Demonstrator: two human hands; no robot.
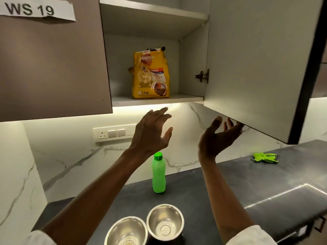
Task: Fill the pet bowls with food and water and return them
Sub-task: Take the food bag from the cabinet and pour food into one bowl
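A yellow bag of dog food (150,75) stands upright on the lower shelf of the open wall cupboard. My left hand (152,131) is raised below that shelf, fingers spread, holding nothing. Palm up, my right hand (219,137) has its fingertips at the bottom edge of the open cupboard door (256,68). On the dark counter (265,183) a green water bottle (158,174) with its cap on stands upright. Two steel pet bowls (127,230) (165,221) sit side by side at the near edge, both looking empty.
A closed brown cupboard door (53,68) with a paper label is on the left. A bright green cloth (265,157) lies on the counter at right. A socket and switch panel (115,133) is on the marble wall behind my left hand.
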